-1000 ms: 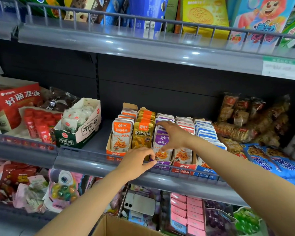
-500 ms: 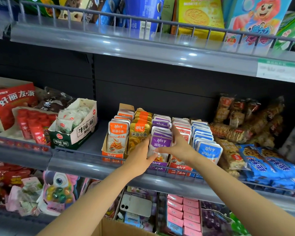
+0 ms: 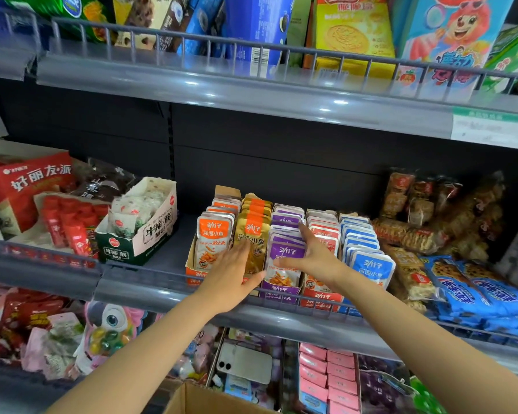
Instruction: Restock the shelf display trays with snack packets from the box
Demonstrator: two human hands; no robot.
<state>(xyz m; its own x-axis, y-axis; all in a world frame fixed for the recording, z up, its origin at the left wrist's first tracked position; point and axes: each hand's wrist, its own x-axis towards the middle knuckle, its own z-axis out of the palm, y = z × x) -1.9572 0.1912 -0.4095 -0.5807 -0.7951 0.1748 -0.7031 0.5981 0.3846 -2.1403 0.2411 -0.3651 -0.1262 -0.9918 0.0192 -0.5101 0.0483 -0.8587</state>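
Left hand point(image 3: 234, 273) and right hand point(image 3: 317, 259) flank the purple packets point(image 3: 284, 252) standing in the display tray point(image 3: 279, 290).

Five rows of snack packets point(image 3: 284, 252) stand side by side: one orange row point(image 3: 214, 234), one gold row point(image 3: 253, 231), one purple row point(image 3: 286, 218), one red row point(image 3: 323, 231) and one blue row point(image 3: 361, 240); the packets in each row overlap too closely to count. Two hands are in view, one left hand point(image 3: 234, 273) and one right hand point(image 3: 314, 258). There is one cardboard box point(image 3: 198, 398), one white phone point(image 3: 245, 367) and one green-and-white carton point(image 3: 144, 231)
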